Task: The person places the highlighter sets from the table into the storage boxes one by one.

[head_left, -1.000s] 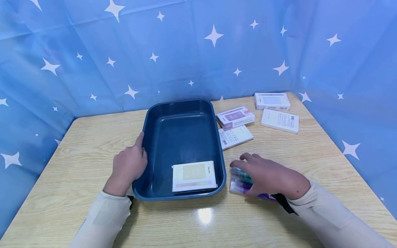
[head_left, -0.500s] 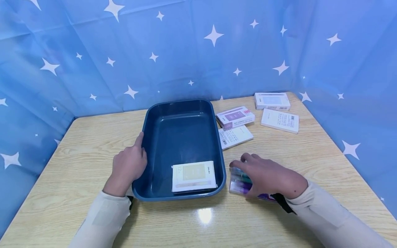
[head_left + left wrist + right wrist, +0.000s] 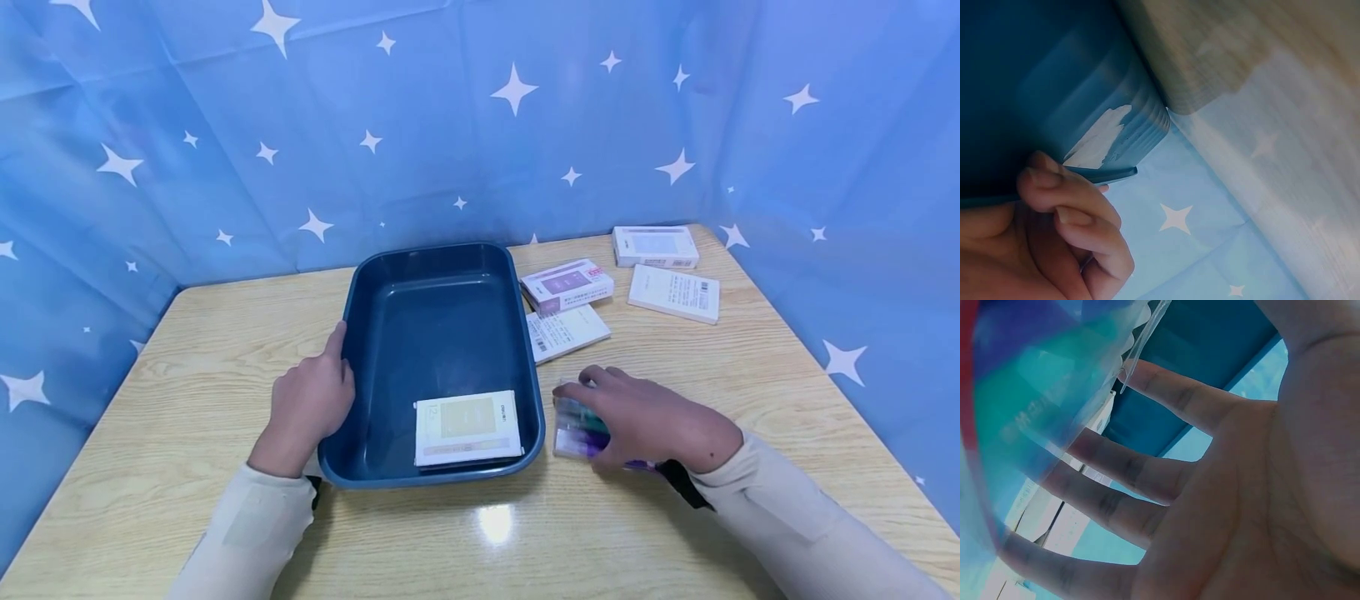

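While the left hand [image 3: 311, 400] grips the tray [image 3: 435, 333] by its left rim, the right hand [image 3: 652, 421], half curled, pinches a clear pack [image 3: 573, 442].
The pack is just beside the tray's near right corner.

The head camera looks forward and down, the blue tray [image 3: 442, 342] mid-frame. Both wrist views, close and tilted, share it: upper left in the left, top centre beyond the right hand [image 3: 1222, 487] in the right.
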Demonstrator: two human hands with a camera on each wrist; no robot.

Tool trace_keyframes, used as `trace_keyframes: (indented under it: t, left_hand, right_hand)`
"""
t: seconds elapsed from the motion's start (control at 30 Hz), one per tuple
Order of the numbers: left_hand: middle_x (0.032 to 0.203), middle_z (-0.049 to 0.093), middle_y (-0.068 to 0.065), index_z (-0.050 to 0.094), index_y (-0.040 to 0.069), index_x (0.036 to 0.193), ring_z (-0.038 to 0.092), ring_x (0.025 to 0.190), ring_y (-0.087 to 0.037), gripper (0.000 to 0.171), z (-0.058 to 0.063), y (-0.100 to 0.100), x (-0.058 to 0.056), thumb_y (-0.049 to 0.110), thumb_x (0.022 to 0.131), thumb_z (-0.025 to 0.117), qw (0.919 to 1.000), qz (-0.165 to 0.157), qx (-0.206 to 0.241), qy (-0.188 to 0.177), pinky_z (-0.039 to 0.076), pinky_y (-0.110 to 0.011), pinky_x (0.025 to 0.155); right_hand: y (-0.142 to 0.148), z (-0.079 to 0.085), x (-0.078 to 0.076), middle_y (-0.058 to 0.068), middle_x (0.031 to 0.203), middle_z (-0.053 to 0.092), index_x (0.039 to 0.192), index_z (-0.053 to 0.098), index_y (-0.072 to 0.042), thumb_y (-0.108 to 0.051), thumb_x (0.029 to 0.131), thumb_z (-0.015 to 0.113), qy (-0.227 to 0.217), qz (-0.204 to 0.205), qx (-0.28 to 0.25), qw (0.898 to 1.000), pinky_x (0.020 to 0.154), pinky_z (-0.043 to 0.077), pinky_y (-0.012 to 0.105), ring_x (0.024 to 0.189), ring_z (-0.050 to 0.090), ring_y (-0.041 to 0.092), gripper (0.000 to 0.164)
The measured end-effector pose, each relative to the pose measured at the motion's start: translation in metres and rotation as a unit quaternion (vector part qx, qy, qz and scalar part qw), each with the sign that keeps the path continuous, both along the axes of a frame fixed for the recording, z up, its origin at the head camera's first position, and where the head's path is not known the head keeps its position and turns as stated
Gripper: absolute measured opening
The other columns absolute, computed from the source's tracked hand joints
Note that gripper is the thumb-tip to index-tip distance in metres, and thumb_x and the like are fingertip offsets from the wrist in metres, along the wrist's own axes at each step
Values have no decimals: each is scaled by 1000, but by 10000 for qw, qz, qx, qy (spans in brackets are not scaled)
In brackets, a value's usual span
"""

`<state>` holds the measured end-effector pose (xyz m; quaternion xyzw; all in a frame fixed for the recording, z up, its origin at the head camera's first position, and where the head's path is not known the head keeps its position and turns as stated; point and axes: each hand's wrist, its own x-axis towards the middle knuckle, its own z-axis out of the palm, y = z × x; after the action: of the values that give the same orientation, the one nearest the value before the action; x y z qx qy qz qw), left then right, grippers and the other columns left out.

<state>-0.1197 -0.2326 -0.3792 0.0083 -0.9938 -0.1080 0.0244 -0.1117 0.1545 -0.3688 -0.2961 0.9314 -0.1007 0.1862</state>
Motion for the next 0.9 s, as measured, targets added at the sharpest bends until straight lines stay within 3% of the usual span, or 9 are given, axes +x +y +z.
trace_keyframes:
  t: [0.3, 0.5, 0.9]
  left_hand:
    - [49, 43, -5, 28, 4, 157, 42, 38, -20, 57, 2, 0, -1, 17, 102, 38, 10000, 23, 27, -31, 30, -30, 40]
    - [49, 43, -5, 28, 4, 157, 42, 38, -20, 57, 2, 0, 0, 17, 103, 38, 10000, 33, 19, -39, 30, -30, 40]
    - [49, 44, -5, 28, 4, 157, 42, 39, -21, 57, 1, 0, 0, 17, 103, 37, 10000, 48, 51, -66, 31, -30, 40]
  right_hand:
    - [1, -1, -4, 21, 150, 46, 150, 44, -15, -28, 73, 89, 33, -203, -96, 9997, 101, 47, 60, 132, 50, 42, 90]
    - [1, -1, -6, 19, 150, 47, 146, 48, -11, -32, 73, 89, 67, -201, -116, 9997, 101, 47, 59, 131, 51, 40, 86]
    - [2, -3, -8, 24, 149, 47, 147, 48, -16, -32, 71, 91, -108, -337, -77, 9993, 99, 45, 65, 128, 53, 43, 89]
